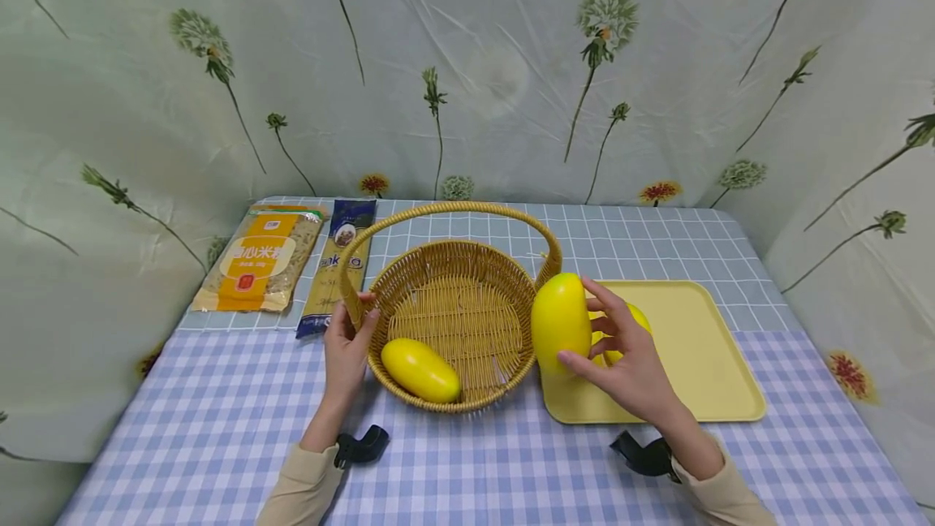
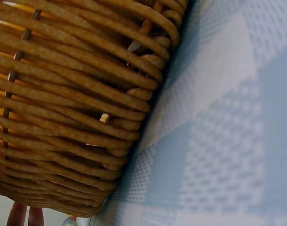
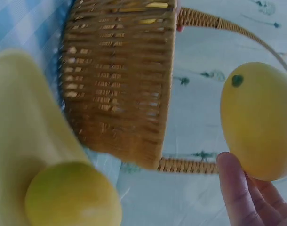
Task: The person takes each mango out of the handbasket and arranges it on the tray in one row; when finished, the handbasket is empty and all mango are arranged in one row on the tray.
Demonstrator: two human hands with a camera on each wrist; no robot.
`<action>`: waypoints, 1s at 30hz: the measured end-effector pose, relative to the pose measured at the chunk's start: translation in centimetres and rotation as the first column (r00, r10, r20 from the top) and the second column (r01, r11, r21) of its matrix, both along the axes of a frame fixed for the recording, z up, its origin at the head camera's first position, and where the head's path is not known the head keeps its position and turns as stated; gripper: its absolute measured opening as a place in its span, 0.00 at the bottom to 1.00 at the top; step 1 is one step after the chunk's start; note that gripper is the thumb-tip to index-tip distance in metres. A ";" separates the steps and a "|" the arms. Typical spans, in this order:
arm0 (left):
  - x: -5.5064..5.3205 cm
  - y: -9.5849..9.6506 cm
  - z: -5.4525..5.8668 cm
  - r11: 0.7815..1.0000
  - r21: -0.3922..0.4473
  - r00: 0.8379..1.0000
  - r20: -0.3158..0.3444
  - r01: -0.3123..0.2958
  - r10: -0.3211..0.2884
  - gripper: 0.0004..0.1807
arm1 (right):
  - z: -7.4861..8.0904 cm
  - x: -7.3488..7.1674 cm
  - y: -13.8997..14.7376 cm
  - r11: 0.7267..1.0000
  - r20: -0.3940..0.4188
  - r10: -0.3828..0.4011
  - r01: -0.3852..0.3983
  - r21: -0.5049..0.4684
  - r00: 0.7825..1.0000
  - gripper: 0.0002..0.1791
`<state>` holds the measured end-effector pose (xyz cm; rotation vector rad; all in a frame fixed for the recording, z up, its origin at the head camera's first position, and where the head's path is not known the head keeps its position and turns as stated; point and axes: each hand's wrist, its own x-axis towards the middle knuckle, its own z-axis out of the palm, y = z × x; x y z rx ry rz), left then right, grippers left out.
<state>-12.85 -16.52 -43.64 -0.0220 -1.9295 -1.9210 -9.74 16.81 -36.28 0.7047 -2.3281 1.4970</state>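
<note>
A round wicker basket (image 1: 460, 307) with a tall arched handle stands in the middle of the table, in the head view. My left hand (image 1: 349, 351) grips its left side, at the foot of the handle. Inside, against the near left wall, lies a yellow mango (image 1: 421, 370). My right hand (image 1: 634, 364) holds another mango (image 1: 559, 321) upright between thumb and fingers, beside the basket's right rim. The right wrist view shows a dark green spot on this held mango (image 3: 259, 122). Behind that hand, partly hidden, more yellow fruit (image 1: 639, 316) sits on the yellow tray (image 1: 708, 355).
At the back left lie an orange-labelled food bag (image 1: 256, 262) and a dark blue and gold packet (image 1: 339, 266). A blue checked tablecloth (image 1: 467, 469) covers the near part of the table. A flower-print curtain (image 1: 497, 104) hangs behind.
</note>
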 end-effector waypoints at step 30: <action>0.0 0.0 -0.2 1.000 0.005 1.000 -0.004 -0.001 0.001 0.15 | -6.5 -2.3 12.1 0.840 0.238 -0.532 0.542 0.028 0.812 0.40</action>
